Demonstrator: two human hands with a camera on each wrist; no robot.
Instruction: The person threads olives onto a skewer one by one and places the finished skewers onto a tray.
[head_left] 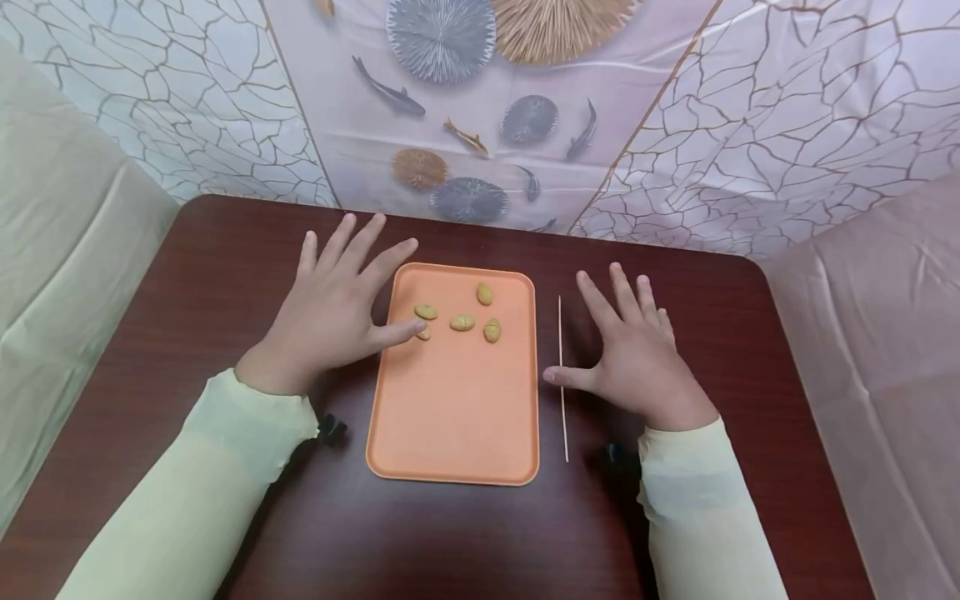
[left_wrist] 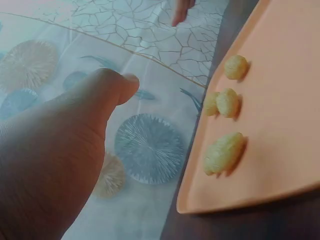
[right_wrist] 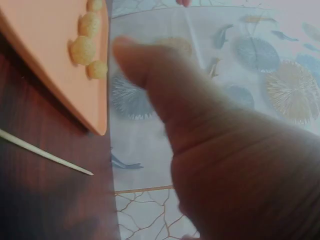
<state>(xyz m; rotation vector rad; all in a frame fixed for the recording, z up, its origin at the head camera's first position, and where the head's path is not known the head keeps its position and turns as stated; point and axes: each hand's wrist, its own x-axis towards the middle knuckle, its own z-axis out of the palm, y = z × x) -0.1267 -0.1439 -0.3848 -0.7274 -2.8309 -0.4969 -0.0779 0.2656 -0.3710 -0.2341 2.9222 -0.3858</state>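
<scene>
5 small yellow-brown oval pieces with rough surfaces [head_left: 462,322] lie loosely grouped in the far half of a flat orange rectangular tray with rounded corners [head_left: 457,417]. 2 of them sit close together near the tray's left side, 1 near the middle, and 2 toward the right, 1 of these nearest the far rim. The person's left hand [head_left: 322,321] hovers at the tray's left edge, fingers spread and empty, its thumb reaching over the rim and partly hiding the nearer left piece from above. Just beside the tray's right edge, a thin pale wooden stick with a pointed end [head_left: 566,433] lies lengthwise on the dark red-brown wooden table [head_left: 465,542]. The right hand [head_left: 641,362] hangs over it, also spread and empty, its thumb crossing above the stick. Pale yellow sleeves cover both forearms, the left [head_left: 187,492] and the right [head_left: 708,508]. Behind the table hangs a pale fabric backdrop [head_left: 300,125] printed with grey and gold discs, small fish and brown crack-like lines.
</scene>
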